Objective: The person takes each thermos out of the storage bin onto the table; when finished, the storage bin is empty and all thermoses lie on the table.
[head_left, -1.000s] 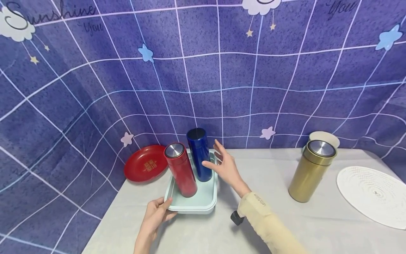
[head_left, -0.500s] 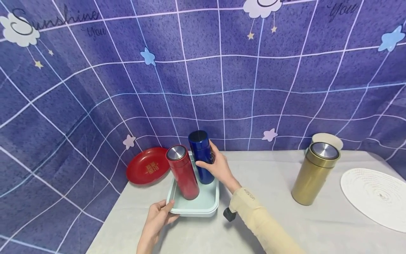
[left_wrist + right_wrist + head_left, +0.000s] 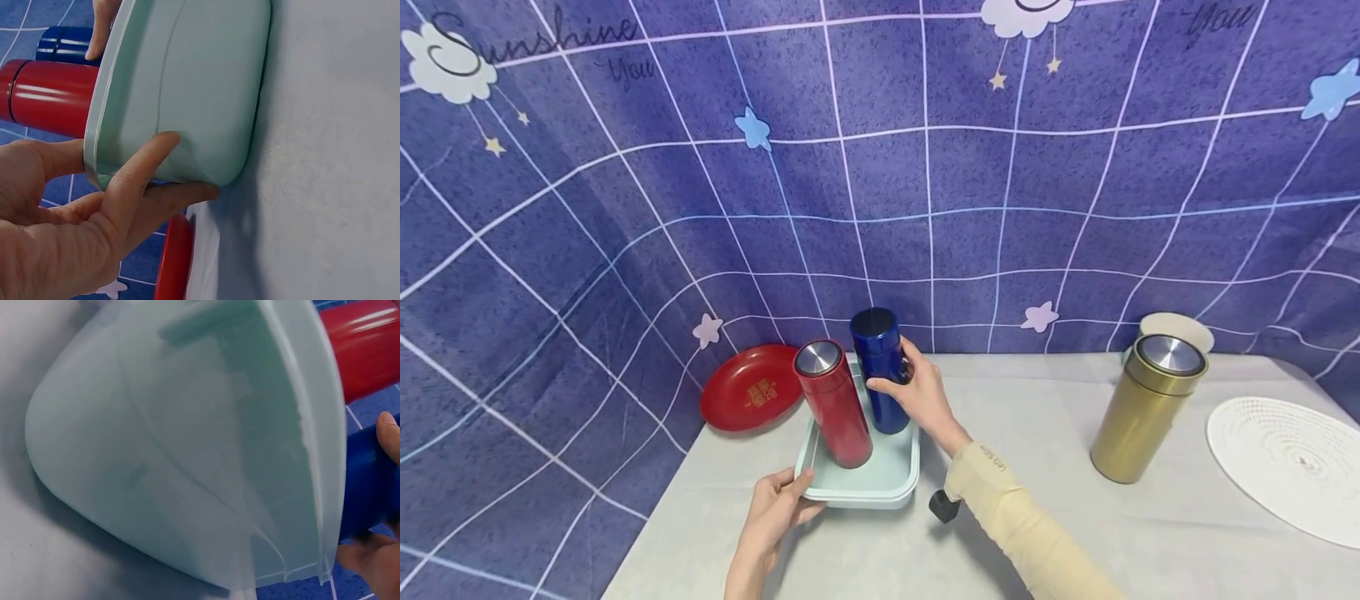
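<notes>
A pale mint plastic box (image 3: 891, 475) with a lid sits on the white tablecloth. Upright on its lid stand a red thermos (image 3: 841, 417) at the front left and a blue thermos (image 3: 877, 343) behind it. My left hand (image 3: 775, 508) grips the box's near left corner, thumb on the lid rim; in the left wrist view its fingers lie against the side wall (image 3: 206, 87). My right hand (image 3: 923, 398) holds the blue thermos around its middle, thumb in front, the other fingers partly hidden behind it. The right wrist view also shows fingers (image 3: 378, 565) around the blue thermos.
A red plate (image 3: 752, 390) leans at the back left by the patterned curtain (image 3: 970, 183). To the right stands a gold thermos (image 3: 1138, 421), with a white cup (image 3: 1180, 327) partly behind it. A round white woven mat (image 3: 1292, 467) lies at the far right.
My right hand has moved left from beside the blue thermos and taken hold of it. The left hand keeps its grip on the box corner. The view has shifted slightly.
</notes>
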`<state>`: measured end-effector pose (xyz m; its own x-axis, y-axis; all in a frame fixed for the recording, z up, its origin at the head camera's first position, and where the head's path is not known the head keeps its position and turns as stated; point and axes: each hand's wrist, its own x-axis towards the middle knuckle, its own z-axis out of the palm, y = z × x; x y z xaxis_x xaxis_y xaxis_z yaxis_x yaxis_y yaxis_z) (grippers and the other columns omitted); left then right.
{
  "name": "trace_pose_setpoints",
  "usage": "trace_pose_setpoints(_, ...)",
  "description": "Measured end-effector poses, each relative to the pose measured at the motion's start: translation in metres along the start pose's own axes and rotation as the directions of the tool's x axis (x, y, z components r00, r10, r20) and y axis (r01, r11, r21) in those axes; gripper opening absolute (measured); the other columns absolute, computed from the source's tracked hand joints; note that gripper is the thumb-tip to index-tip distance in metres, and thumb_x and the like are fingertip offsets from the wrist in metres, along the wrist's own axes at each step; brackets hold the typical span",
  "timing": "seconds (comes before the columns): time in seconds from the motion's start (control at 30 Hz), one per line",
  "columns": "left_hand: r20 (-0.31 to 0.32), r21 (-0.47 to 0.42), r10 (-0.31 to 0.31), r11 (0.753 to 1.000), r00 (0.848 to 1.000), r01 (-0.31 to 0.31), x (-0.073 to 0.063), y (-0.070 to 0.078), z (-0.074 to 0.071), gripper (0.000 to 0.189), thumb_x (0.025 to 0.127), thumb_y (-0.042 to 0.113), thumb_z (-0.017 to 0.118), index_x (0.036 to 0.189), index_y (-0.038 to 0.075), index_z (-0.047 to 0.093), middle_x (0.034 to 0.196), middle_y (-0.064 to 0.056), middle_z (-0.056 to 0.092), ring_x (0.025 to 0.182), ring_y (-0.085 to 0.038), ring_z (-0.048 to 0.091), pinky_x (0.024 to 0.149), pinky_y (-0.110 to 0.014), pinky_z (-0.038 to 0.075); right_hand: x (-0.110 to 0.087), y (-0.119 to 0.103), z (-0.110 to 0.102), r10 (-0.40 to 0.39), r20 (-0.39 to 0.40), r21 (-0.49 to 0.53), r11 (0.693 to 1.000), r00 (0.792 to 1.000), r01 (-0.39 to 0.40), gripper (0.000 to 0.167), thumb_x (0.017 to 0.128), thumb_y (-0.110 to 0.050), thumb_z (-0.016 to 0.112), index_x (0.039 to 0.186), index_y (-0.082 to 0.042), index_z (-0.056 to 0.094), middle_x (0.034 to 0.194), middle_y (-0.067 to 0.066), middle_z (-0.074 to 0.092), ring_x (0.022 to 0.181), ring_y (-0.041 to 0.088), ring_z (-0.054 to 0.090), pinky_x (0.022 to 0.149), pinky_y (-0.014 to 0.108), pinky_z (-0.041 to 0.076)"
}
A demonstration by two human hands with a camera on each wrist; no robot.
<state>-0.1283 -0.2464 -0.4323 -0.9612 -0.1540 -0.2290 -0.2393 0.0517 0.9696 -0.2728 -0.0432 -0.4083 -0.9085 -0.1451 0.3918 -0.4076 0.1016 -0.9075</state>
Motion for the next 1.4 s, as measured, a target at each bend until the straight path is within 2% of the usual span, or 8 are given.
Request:
trace_pose_setpoints(0.27,-0.005,-0.013,-0.011,1.0,1.0,0.011,0.001,-0.002,-0.001,0.046,0.103,0.008,0.046,0.132,-0.026,0.036,0.13,-0.044,0.047,0.113,-0.046,0.058,0.086,-0.039,0.06,-0.002,-0.015,-0.011,-0.024,-0.017,0.054,0.998,1.0,0.025,0.071,0.075,-0.012,0.085,0.139,-0.011,0.052,0.127,0.015,0.063,0.114,0.03,0.063,0.1,0.042,0.055)
trace_pose_setpoints(0.57,-0.007,0.0,-0.014,1.0,1.0,0.014,0.002,-0.005,0.002,0.047,0.103,0.009,0.046,0.133,-0.026,0.036,0.131,-0.044,0.046,0.113,-0.046,0.057,0.085,-0.039,0.06,-0.005,-0.038,-0.021,-0.007,-0.017,0.086,0.996,1.0,0.008,0.072,0.075,-0.003,0.084,0.138,-0.004,0.051,0.126,0.023,0.062,0.114,0.037,0.062,0.1,0.05,0.053)
trace_pose_setpoints(0.8,-0.01,0.007,-0.019,1.0,1.0,0.019,0.001,-0.004,0.004,0.047,0.102,0.009,0.046,0.133,-0.026,0.036,0.132,-0.043,0.045,0.112,-0.046,0.058,0.085,-0.038,0.061,-0.012,-0.056,-0.031,-0.033,-0.048,0.065,0.997,0.998,0.036,0.066,0.076,-0.013,0.085,0.134,-0.011,0.055,0.12,0.014,0.068,0.108,0.027,0.067,0.096,0.041,0.057)
trace_pose_setpoints(1.03,-0.01,0.015,0.006,1.0,1.0,-0.006,0.0,-0.001,0.003,0.046,0.103,0.009,0.045,0.133,-0.025,0.037,0.13,-0.044,0.046,0.112,-0.046,0.058,0.085,-0.036,0.06,-0.019,-0.078,-0.051,-0.081,-0.068,0.106,0.991,0.994,0.087,0.061,0.076,-0.011,0.085,0.13,-0.011,0.058,0.115,0.015,0.07,0.102,0.028,0.069,0.09,0.041,0.06)
trace_pose_setpoints(1.27,-0.03,0.013,0.003,1.0,1.0,-0.003,0.001,0.001,0.001,0.046,0.102,0.009,0.046,0.133,-0.025,0.038,0.128,-0.043,0.049,0.109,-0.043,0.062,0.083,-0.037,0.061,-0.029,-0.088,-0.071,-0.069,-0.069,0.11,0.991,0.995,0.076,0.061,0.076,-0.01,0.084,0.131,-0.011,0.057,0.116,0.015,0.069,0.104,0.026,0.068,0.093,0.044,0.058)
trace_pose_setpoints(1.4,-0.028,0.002,-0.003,1.0,1.0,0.003,0.001,0.001,0.0,0.047,0.103,0.009,0.046,0.134,-0.025,0.037,0.13,-0.043,0.047,0.111,-0.043,0.06,0.084,-0.038,0.061,-0.035,-0.089,-0.081,-0.069,-0.063,0.101,0.992,0.996,0.075,0.061,0.077,-0.011,0.084,0.131,-0.012,0.058,0.116,0.013,0.07,0.104,0.024,0.068,0.093,0.042,0.058)
